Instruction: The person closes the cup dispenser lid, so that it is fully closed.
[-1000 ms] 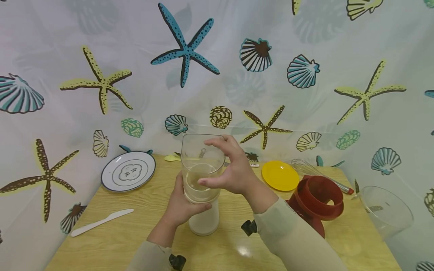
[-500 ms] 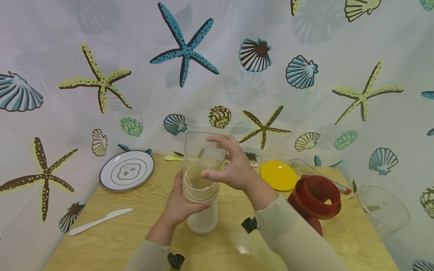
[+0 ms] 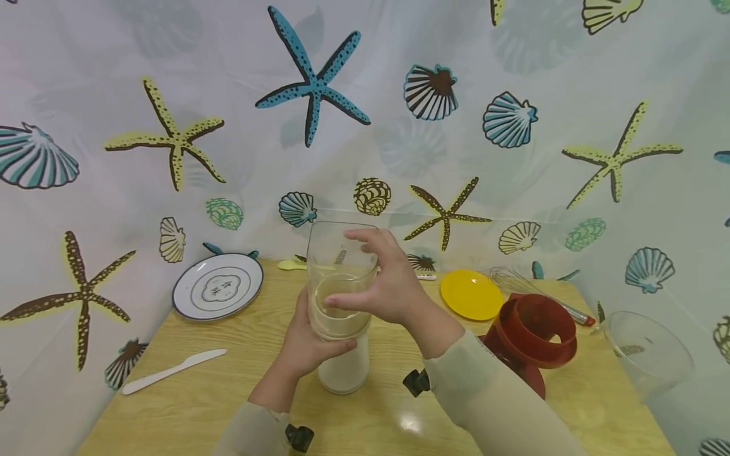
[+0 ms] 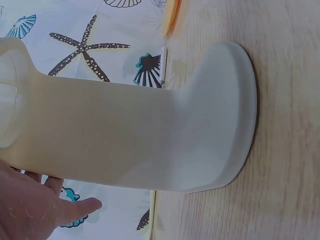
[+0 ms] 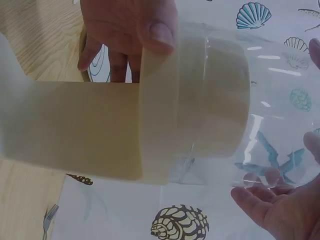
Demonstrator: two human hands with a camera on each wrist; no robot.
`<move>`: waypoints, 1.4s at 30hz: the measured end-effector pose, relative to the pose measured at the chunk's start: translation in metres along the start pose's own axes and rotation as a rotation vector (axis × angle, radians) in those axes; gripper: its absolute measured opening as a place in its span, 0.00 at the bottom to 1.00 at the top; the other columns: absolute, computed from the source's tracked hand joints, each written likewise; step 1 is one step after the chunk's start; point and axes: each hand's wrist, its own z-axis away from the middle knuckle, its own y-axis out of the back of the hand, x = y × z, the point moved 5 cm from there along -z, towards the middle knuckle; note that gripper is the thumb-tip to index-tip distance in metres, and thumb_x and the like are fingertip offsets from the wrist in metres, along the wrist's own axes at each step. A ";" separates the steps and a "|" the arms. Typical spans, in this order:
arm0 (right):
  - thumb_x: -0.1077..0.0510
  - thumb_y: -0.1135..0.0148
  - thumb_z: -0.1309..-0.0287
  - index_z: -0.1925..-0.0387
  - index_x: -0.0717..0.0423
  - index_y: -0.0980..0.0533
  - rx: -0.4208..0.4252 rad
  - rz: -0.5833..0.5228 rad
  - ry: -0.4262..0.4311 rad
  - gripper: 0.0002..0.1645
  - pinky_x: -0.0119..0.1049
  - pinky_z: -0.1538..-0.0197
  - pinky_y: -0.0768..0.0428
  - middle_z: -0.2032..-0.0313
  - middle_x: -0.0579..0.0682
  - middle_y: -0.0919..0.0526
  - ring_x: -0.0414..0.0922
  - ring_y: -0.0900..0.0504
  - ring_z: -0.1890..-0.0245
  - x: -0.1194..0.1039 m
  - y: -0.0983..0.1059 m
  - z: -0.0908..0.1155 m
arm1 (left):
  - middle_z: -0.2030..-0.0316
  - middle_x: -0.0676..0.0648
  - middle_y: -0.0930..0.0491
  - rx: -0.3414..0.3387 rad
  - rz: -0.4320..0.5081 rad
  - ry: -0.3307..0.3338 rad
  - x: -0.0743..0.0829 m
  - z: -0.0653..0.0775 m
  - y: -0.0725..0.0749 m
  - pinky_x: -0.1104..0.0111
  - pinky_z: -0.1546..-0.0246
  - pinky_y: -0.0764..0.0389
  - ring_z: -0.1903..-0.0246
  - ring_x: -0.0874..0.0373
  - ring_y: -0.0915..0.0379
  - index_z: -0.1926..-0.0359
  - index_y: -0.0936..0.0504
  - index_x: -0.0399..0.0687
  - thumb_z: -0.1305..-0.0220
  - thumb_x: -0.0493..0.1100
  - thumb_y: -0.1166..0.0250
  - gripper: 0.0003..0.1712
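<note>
Upright on the table is a cream plastic stand (image 3: 345, 370) with a wide base and a ring at its top. A clear plastic canister (image 3: 338, 250) sits in that ring, its open end upward. My left hand (image 3: 308, 342) grips the ring from the left, thumb across its front; the right wrist view shows this thumb on the ring's edge. Higher up, my right hand (image 3: 393, 285) holds the canister from the right, thumb in front and index finger near the rim. In the left wrist view, the stand's base (image 4: 220, 120) rests on the wood.
At the right are a red stand (image 3: 533, 335) with a ring and a clear container (image 3: 647, 354). A whisk (image 3: 513, 278) and yellow plate (image 3: 470, 296) lie behind. A white plate (image 3: 199, 304), white knife (image 3: 173, 372) and yellow spoon (image 3: 291, 265) are on the left side.
My right thumb has shifted slightly left across the front of the canister. The left hand keeps its hold on the ring, and the stand stays in place.
</note>
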 end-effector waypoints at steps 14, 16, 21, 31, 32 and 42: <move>0.32 0.22 0.73 0.38 0.35 0.33 -0.063 0.110 0.012 0.54 0.45 0.51 0.24 0.41 0.41 0.31 0.43 0.30 0.49 -0.009 0.001 -0.010 | 0.39 0.49 0.35 0.002 -0.007 0.044 -0.008 -0.001 -0.002 0.55 0.45 0.28 0.44 0.51 0.30 0.28 0.54 0.62 0.66 0.41 0.17 0.69; 0.30 0.23 0.72 0.38 0.35 0.33 -0.086 0.116 0.007 0.54 0.45 0.50 0.24 0.40 0.40 0.32 0.43 0.30 0.48 -0.009 0.000 -0.013 | 0.39 0.49 0.35 0.004 -0.018 0.057 -0.008 -0.001 -0.002 0.55 0.45 0.28 0.44 0.51 0.30 0.29 0.53 0.62 0.66 0.42 0.17 0.68; 0.27 0.25 0.73 0.38 0.34 0.33 -0.118 0.138 0.007 0.55 0.46 0.48 0.25 0.39 0.41 0.32 0.42 0.31 0.47 -0.011 -0.006 -0.015 | 0.38 0.49 0.36 -0.007 -0.014 0.060 -0.006 -0.001 -0.003 0.55 0.45 0.28 0.44 0.51 0.31 0.30 0.52 0.60 0.65 0.42 0.17 0.66; 0.35 0.20 0.73 0.39 0.37 0.31 -0.071 0.087 0.048 0.53 0.45 0.47 0.25 0.40 0.40 0.31 0.43 0.29 0.46 -0.008 -0.008 -0.018 | 0.39 0.46 0.35 0.000 -0.006 0.068 -0.005 -0.001 -0.003 0.55 0.43 0.29 0.44 0.50 0.31 0.31 0.53 0.55 0.66 0.40 0.17 0.66; 0.35 0.20 0.73 0.39 0.38 0.31 -0.067 0.081 0.047 0.54 0.45 0.47 0.25 0.40 0.39 0.31 0.43 0.29 0.47 -0.008 -0.007 -0.017 | 0.39 0.46 0.35 -0.003 -0.004 0.071 -0.005 -0.001 -0.004 0.55 0.43 0.29 0.44 0.50 0.31 0.31 0.53 0.55 0.66 0.40 0.17 0.66; 0.37 0.18 0.76 0.40 0.41 0.29 -0.026 0.020 0.094 0.54 0.45 0.44 0.27 0.40 0.37 0.31 0.41 0.31 0.43 -0.006 -0.006 -0.010 | 0.40 0.46 0.34 0.001 0.018 0.039 -0.004 -0.002 -0.005 0.55 0.45 0.27 0.46 0.51 0.29 0.31 0.53 0.54 0.66 0.37 0.18 0.66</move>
